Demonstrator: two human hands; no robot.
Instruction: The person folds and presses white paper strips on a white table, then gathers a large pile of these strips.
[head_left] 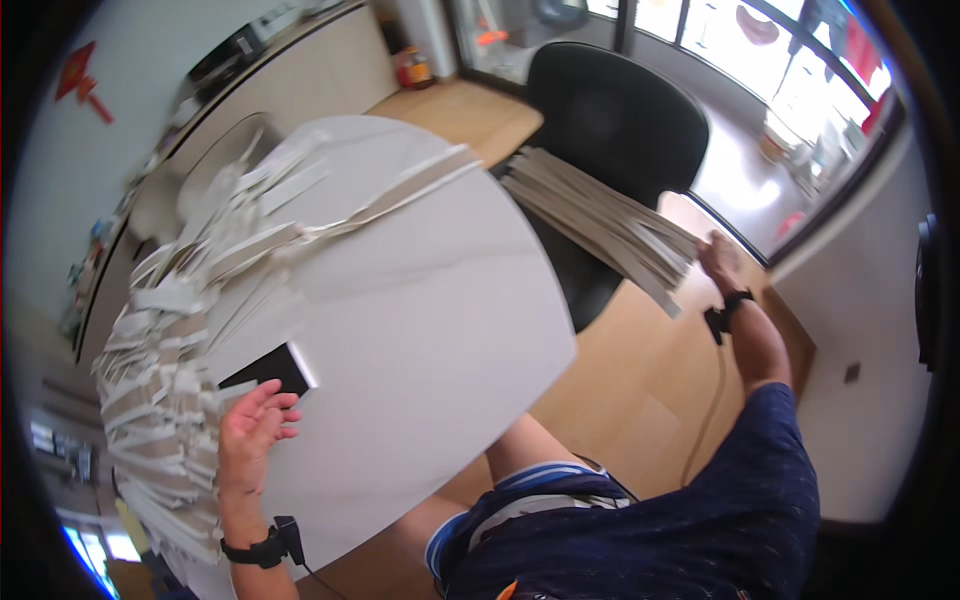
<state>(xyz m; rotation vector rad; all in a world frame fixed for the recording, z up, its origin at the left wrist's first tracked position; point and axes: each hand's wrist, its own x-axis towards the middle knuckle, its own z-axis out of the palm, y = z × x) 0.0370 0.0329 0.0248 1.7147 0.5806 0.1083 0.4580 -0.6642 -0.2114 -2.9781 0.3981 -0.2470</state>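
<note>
A bundle of long, flat grey-beige strips (600, 215) lies across the seat of a black chair (615, 115), its near end jutting past the seat edge. At that end is my right hand (718, 262), with fingers curled on the strip ends; the fingertips are slightly blurred. Over the left part of the white table (430, 330) hovers my left hand (258, 425), fingers stretched and holding nothing. Just beyond it lies a flat black rectangular thing (270, 372) with a white edge. A big heap of torn white and beige strips (165, 390) covers the table's left side.
One long strip (390, 195) runs from the heap to the table's far edge. Pale chairs (225, 160) stand behind the table, near a long cabinet (310, 85). Glass doors are at the back right. A cable (712, 410) hangs from my right wrist.
</note>
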